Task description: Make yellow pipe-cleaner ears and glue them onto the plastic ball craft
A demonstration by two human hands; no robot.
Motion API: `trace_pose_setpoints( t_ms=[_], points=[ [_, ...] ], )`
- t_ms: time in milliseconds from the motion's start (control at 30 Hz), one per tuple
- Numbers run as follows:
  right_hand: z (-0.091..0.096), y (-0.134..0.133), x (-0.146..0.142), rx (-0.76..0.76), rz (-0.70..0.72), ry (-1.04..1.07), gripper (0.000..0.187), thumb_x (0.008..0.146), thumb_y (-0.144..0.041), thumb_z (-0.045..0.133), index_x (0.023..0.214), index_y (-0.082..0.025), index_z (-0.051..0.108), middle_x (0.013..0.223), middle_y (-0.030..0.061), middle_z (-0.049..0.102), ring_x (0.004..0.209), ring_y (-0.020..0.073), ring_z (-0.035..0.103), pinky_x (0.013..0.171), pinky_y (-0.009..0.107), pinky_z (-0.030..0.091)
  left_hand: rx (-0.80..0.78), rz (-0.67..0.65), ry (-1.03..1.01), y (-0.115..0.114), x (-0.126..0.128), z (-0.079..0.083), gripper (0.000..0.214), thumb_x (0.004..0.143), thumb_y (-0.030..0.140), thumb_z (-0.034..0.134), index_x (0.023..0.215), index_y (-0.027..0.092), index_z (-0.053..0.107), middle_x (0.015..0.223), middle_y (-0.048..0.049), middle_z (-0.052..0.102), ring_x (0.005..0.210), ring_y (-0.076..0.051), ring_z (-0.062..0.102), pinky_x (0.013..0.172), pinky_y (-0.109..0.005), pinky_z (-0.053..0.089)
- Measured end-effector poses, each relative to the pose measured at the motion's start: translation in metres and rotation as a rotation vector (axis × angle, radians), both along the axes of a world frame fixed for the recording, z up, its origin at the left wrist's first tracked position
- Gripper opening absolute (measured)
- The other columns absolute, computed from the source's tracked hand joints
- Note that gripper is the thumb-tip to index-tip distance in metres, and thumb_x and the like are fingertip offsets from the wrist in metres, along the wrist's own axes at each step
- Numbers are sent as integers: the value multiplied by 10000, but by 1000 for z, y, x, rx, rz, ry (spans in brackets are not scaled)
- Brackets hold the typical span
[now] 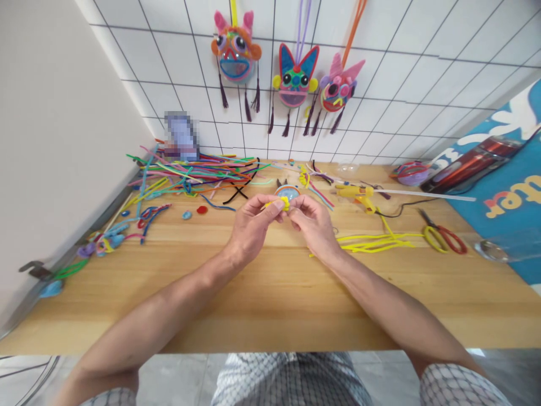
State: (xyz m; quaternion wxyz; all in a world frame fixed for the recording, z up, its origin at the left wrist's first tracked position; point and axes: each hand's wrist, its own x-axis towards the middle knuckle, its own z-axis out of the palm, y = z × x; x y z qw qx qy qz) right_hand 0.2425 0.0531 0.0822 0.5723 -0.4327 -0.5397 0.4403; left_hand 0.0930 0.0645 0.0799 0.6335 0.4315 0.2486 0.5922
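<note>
**A small yellow piece (285, 202), pinched at the middle of it all**

The white lined wall (406, 84) rises at the back, and the wooden surface (270, 299) runs out from it, left bare along the near edge, perhaps to give the forearms room. A heap of coloured stems (215, 167) sprawls at the back left, out of the way yet probably within reach. Three decorated faces hang on the wall, the orange-eared one (235, 53), the blue-eared one (297, 79) and the pink-horned one (338, 93), high enough, I'd say, to be looked at easily.

To the right a red flask (469, 163) leans by the blue panel (507, 186). Some yellow stems (376, 243) lie beside the right forearm, likely kept close for their colour. Behind them the glue gun (357, 193) rests with its nozzle towards the middle; the scissors (443, 237) have their handles turned to the near edge, handy for grabbing.

The left hand (252, 223) is nearly closed, thumb and fingers pinching the yellow piece. The right hand (313, 223) meets it, fingers curled narrow at the piece's other side; such close fingertips suggest fine control. Just beyond sits an orange-rimmed disc (288, 192).
</note>
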Motion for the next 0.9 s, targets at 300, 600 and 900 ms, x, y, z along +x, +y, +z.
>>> trace_pose_setpoints(
  t_ms=[300, 600, 900],
  points=[
    [0, 3, 2, -116, 21, 41, 266, 781, -419, 808, 746, -237, 617, 605, -53, 578, 526, 100, 415, 497, 256, 317, 148, 0, 107, 4, -3, -9, 258, 798, 435, 961, 875, 229, 826, 877, -18, 784, 714, -128, 647, 732, -302, 533],
    [-1, 10, 12, -35, -43, -98, 203, 788, -377, 784, 882, -234, 674, 725, -44, 635, 590, 109, 483, 540, 259, 380, -62, 27, 47, 8, 0, -10, 391, 739, 489, 973, 902, 205, 758, 823, -16, 765, 684, -135, 677, 699, -286, 541],
    [15, 21, 50, 169, 38, -654, 89, 841, -181, 684, 821, -226, 758, 722, -17, 706, 673, 158, 594, 661, 298, 442, 93, 192, 534, 24, -14, -20, 375, 933, 580, 754, 872, 212, 778, 606, 26, 586, 577, -139, 500, 565, -269, 365]
  ],
)
